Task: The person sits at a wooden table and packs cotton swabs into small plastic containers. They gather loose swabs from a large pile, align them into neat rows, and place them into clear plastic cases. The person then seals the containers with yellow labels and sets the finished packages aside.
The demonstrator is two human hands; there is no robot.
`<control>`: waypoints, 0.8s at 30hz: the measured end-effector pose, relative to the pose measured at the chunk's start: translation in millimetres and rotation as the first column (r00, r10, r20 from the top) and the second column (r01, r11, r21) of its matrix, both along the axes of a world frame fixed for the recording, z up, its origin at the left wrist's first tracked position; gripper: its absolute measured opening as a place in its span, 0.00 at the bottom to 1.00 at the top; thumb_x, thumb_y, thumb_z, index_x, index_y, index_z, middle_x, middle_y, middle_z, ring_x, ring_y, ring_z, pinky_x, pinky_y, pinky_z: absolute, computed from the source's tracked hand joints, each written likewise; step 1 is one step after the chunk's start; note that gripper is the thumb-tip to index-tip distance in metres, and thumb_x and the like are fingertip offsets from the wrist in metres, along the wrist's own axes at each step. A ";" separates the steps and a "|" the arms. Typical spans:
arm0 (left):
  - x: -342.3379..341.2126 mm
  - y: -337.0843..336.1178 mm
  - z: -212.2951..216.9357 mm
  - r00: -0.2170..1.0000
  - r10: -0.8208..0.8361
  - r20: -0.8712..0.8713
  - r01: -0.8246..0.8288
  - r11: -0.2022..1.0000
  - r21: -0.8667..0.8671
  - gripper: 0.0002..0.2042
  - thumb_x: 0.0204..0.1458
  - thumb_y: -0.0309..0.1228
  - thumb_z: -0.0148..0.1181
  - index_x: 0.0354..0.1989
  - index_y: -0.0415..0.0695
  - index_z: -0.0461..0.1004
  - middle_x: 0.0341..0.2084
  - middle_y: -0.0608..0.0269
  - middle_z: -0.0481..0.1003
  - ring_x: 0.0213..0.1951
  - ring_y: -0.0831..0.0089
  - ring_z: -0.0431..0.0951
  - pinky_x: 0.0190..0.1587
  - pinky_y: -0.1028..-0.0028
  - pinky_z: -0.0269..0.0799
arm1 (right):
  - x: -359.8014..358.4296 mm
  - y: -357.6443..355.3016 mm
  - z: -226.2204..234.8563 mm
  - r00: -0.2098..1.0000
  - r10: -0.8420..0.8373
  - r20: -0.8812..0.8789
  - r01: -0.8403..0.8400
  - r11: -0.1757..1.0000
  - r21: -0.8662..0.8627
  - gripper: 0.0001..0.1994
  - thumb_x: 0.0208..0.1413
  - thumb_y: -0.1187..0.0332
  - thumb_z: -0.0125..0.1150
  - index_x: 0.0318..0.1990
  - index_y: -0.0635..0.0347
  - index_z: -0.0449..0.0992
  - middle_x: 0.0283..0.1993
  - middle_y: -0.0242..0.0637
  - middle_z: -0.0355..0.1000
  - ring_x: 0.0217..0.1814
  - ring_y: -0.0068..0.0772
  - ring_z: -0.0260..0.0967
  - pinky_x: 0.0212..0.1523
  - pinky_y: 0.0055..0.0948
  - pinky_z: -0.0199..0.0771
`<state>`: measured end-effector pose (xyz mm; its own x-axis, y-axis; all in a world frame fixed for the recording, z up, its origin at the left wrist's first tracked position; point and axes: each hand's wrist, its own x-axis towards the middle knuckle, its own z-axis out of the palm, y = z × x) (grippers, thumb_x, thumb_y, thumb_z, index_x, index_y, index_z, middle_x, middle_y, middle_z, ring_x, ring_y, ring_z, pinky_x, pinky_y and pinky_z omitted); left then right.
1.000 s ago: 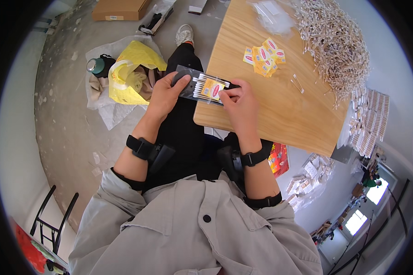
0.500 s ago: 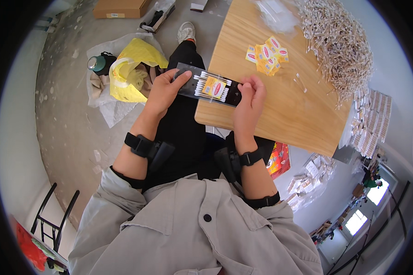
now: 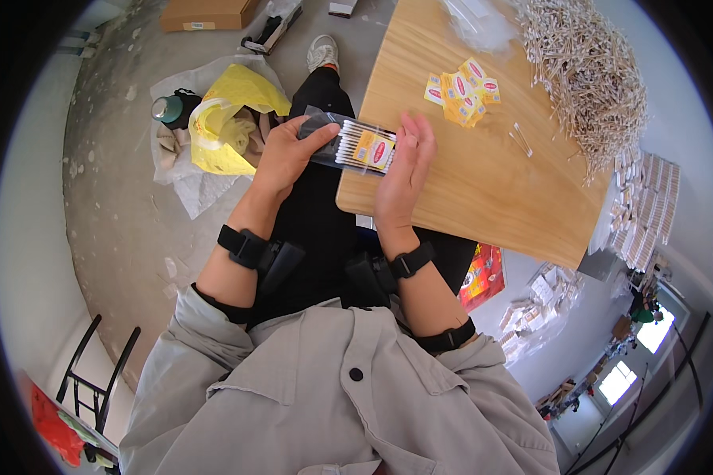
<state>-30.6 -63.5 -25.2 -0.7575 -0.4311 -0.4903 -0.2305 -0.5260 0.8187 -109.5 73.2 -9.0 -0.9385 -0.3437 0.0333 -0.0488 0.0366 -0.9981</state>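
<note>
Room: a grey concrete floor (image 3: 127,206) with a round-edged wooden table (image 3: 483,182) over the person's lap.
Floor things: a yellow bag (image 3: 226,119) sits on a clear plastic sheet, a green bottle (image 3: 169,108) is just beside it, and a brown box (image 3: 206,12) lies farther off.
Table things: a big pile of cotton swabs (image 3: 586,71) is at the far side, and a small heap of yellow labels (image 3: 461,85) lies nearer the hands.
The pack: a clear packet of swabs (image 3: 352,145) with a yellow and red label on it. It is held up in the air at the near edge of the table, between both hands.
Left hand (image 3: 287,157): fingers curled around the dark end of the packet, gripping it.
Right hand (image 3: 404,170): fingers straight and close together, pressed flat against the other end of the packet. It is not wrapped around it.
What changed: a second ago the right hand was bent over the packet and pinching near the label. Now it has opened out flat. The packet has also tipped up a little and moved toward the left.
What that means: the label seems to be stuck on now, and the flat hand looks like it is tapping the swabs even.
</note>
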 end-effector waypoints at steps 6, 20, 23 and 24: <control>-2.6 2.7 1.0 0.999 -0.005 0.042 0.008 0.997 -0.075 0.12 0.54 0.34 0.66 0.39 0.38 0.78 0.31 0.68 0.80 0.32 0.85 0.76 0.39 0.83 0.70 | 2.1 -3.2 2.2 1.000 0.002 -0.022 -0.001 1.000 0.004 0.21 0.71 0.63 0.37 0.63 0.69 0.55 0.62 0.50 0.57 0.68 0.42 0.55 0.70 0.38 0.52; -11.4 7.4 -5.1 0.990 0.138 0.027 -0.133 0.983 -0.124 0.14 0.57 0.38 0.63 0.33 0.36 0.78 0.24 0.70 0.77 0.28 0.85 0.71 0.33 0.81 0.67 | -2.7 -0.9 1.0 0.986 -0.077 0.147 0.109 0.968 -0.227 0.23 0.70 0.61 0.35 0.64 0.71 0.54 0.65 0.50 0.57 0.71 0.41 0.52 0.72 0.35 0.48; -14.0 14.6 -4.8 0.985 0.169 0.023 -0.155 0.943 -0.296 0.14 0.57 0.38 0.63 0.32 0.36 0.78 0.23 0.69 0.77 0.27 0.86 0.70 0.32 0.80 0.67 | -0.5 -1.4 -4.9 0.996 -0.012 0.084 0.025 0.989 -0.149 0.24 0.71 0.61 0.35 0.65 0.71 0.53 0.65 0.51 0.57 0.71 0.42 0.52 0.72 0.35 0.48; -13.8 15.7 -3.9 0.985 0.172 0.027 -0.153 0.931 -0.332 0.14 0.57 0.38 0.63 0.32 0.36 0.78 0.22 0.69 0.77 0.26 0.86 0.70 0.31 0.80 0.67 | 0.8 -3.7 -3.6 0.997 -0.013 0.081 0.024 0.989 -0.143 0.24 0.71 0.61 0.35 0.65 0.71 0.53 0.65 0.51 0.56 0.71 0.42 0.52 0.72 0.35 0.48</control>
<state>-44.4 -47.8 -29.1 -0.6395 -0.6898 -0.3393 -0.2137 -0.2645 0.9404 -108.8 69.6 -12.6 -0.9463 -0.3233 0.0062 0.0303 -0.1075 -0.9937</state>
